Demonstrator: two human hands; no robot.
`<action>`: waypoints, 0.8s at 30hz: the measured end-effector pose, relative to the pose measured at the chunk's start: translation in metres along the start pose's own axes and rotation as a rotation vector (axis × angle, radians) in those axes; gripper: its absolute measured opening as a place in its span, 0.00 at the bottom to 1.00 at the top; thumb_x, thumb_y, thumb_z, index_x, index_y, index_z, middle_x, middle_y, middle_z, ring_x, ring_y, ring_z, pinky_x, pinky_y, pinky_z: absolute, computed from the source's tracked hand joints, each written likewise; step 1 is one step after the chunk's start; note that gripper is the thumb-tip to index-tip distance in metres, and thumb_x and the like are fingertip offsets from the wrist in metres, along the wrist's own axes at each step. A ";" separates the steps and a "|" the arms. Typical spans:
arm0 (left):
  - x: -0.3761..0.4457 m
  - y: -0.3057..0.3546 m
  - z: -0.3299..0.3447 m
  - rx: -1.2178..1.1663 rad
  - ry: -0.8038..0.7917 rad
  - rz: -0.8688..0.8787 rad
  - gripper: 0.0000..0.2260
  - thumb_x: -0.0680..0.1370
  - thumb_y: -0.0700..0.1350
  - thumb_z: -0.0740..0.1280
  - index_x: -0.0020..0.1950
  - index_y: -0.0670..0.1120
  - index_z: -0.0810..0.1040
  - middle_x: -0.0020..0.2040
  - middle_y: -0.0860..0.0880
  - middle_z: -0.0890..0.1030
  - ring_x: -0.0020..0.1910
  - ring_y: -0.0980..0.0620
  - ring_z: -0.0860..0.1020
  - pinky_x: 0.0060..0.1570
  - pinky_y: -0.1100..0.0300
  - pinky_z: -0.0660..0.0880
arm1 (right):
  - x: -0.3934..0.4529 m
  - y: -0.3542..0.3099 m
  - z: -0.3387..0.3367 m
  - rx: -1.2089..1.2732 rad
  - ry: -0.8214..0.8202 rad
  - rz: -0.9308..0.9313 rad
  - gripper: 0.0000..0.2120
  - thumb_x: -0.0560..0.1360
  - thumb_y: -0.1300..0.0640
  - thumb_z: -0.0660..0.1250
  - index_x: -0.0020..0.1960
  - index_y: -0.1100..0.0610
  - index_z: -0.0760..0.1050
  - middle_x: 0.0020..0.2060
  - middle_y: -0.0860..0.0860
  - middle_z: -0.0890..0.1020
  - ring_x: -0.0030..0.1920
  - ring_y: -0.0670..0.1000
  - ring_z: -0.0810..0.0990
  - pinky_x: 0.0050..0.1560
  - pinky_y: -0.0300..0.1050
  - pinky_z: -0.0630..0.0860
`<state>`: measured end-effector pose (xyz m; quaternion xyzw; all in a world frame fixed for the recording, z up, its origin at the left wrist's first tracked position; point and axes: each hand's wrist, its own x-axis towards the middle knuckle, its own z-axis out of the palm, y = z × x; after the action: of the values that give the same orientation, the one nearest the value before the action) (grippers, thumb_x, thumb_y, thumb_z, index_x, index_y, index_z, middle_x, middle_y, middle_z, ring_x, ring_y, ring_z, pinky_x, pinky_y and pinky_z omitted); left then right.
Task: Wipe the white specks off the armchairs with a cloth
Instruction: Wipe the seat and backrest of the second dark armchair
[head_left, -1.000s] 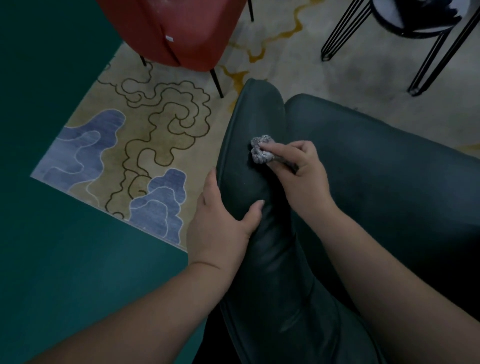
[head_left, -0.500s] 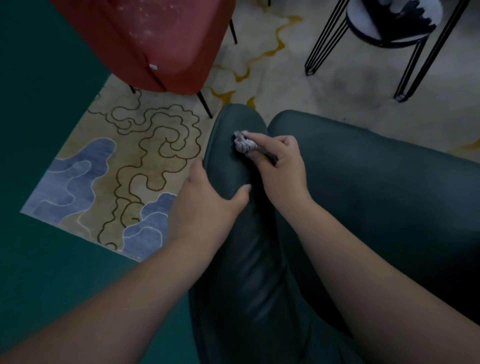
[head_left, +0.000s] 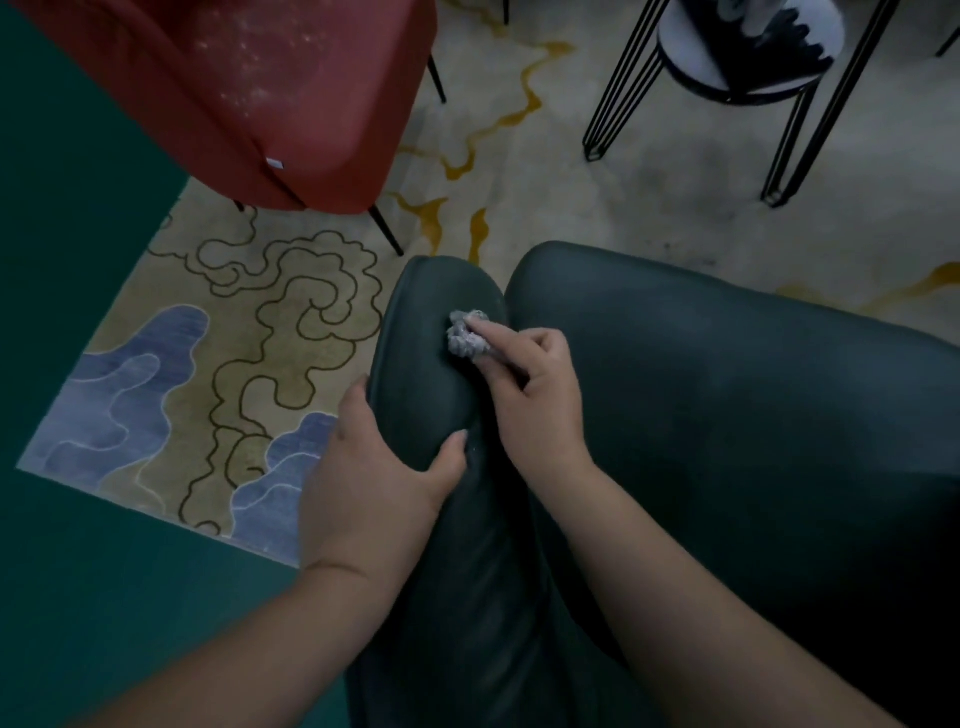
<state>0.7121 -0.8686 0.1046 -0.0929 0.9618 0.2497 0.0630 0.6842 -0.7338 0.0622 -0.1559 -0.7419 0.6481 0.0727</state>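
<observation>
Right hand (head_left: 535, 395) pinches the balled-up cloth (head_left: 467, 340), fingers curled round it, pressing it onto the top of the dark green armchair's armrest (head_left: 431, 374) near its front end. Left hand (head_left: 374, 483) clasps that armrest from the outer side, thumb over the top, steadying it. The leather under the cloth looks nearly clean, though a few pale flecks show beside the left thumb. Beyond, the red armchair (head_left: 260, 93) is thick with white specks (head_left: 249, 57), so it looks like at least 1 chair is left.
</observation>
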 end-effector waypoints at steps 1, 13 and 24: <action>0.000 0.000 0.000 -0.003 -0.001 -0.001 0.36 0.64 0.68 0.66 0.67 0.51 0.65 0.58 0.50 0.79 0.52 0.46 0.79 0.42 0.57 0.71 | 0.008 -0.001 0.001 -0.006 0.002 0.014 0.15 0.75 0.60 0.68 0.57 0.44 0.79 0.46 0.47 0.70 0.45 0.35 0.72 0.52 0.22 0.66; 0.002 0.000 0.000 -0.012 -0.029 -0.012 0.39 0.64 0.68 0.68 0.70 0.54 0.62 0.61 0.53 0.77 0.56 0.48 0.78 0.50 0.54 0.76 | 0.097 0.035 0.010 0.076 0.063 0.304 0.14 0.79 0.60 0.63 0.61 0.50 0.79 0.50 0.39 0.81 0.50 0.34 0.76 0.44 0.17 0.67; 0.004 0.002 -0.002 -0.097 -0.033 0.015 0.24 0.80 0.55 0.52 0.73 0.44 0.64 0.65 0.42 0.75 0.61 0.40 0.74 0.56 0.47 0.72 | -0.032 -0.007 -0.024 -0.112 -0.185 0.047 0.19 0.75 0.63 0.67 0.55 0.40 0.77 0.47 0.48 0.73 0.47 0.36 0.73 0.52 0.24 0.67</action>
<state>0.7077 -0.8687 0.1068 -0.0846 0.9481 0.2979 0.0722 0.7203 -0.7226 0.0755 -0.1168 -0.7765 0.6189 -0.0202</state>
